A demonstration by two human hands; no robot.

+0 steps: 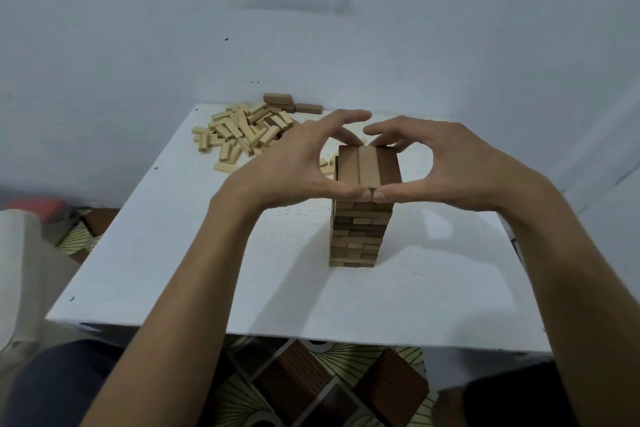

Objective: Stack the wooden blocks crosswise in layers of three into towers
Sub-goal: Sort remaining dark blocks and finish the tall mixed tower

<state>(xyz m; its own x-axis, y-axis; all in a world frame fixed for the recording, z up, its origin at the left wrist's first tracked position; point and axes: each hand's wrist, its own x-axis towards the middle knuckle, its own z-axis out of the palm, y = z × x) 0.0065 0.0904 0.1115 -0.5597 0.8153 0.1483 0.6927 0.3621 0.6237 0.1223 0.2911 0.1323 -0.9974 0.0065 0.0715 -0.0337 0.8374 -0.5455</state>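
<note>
Pale walls (138, 28) meet in a corner behind a white table (173, 253), which stands over a patterned floor (346, 385). Near the middle of the table, toward the person, stands the tower (360, 229), many layers high, its block ends and long sides alternating down the near face as crosswise stacking requires. It sits within easy reach of both arms, probably so each new layer can be squared from above.

At the far left of the table lies a heap of loose blocks (239, 132) in light wood, well apart from the tower so that reaching into it should not jostle the stack. A few darker blocks (277, 99) rest at the far edge against the wall.

The left hand (298, 163) and right hand (460, 167) frame the top layer (369, 167) from either side. Each hand pinches it lengthwise: the two thumbs touch side by side against the near ends of the three blocks, while curved fingers meet at the far ends. This grip looks meant to push the three blocks flush and level. The top layer appears complete, and the supply left suggests much building remains.
</note>
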